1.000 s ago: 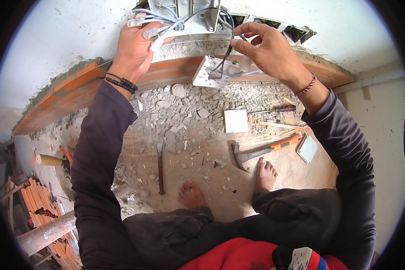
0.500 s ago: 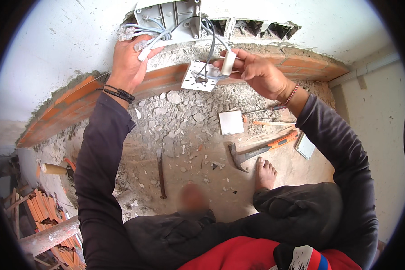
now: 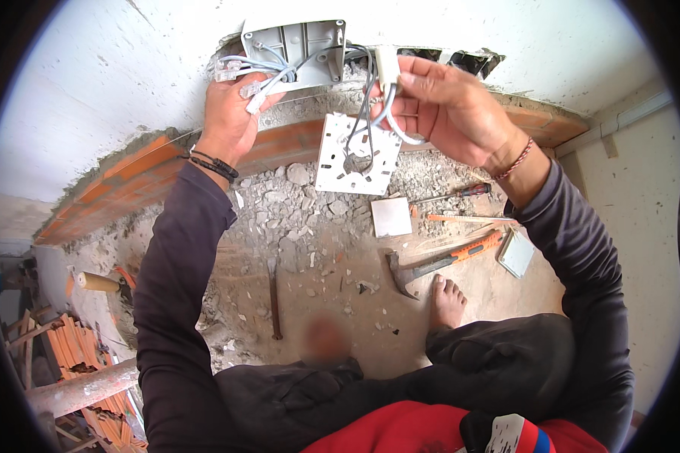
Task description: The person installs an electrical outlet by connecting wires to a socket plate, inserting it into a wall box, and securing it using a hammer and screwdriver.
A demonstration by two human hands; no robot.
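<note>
Grey cables (image 3: 279, 69) with clear plastic connectors (image 3: 251, 90) come out of a light grey wall box (image 3: 332, 64). My left hand (image 3: 230, 121) is at the box's lower left corner, closed round the cables, with the connectors lying over its fingers; some fingers are hidden. My right hand (image 3: 461, 113) holds a short white cylinder (image 3: 387, 66) between thumb and fingers, beside the box. A looped pale cable (image 3: 404, 136) hangs below the cylinder, by my fingers. Lower down, a white slotted plate (image 3: 336, 170) hangs with a dark cable (image 3: 372, 98) reaching its central hole.
Broken openings (image 3: 472, 62) and exposed orange brick (image 3: 140, 170) mark the wall. Rubble (image 3: 268, 204) covers the floor below. A claw hammer (image 3: 453, 253), a screwdriver (image 3: 461, 192), a white square piece (image 3: 391, 217) and a rusty metal bar (image 3: 274, 302) lie before my feet.
My right hand has raised the white cylinder, turning it, level with the box. The slotted plate now hangs flatter to view and shows larger. My left hand stays at the cables.
</note>
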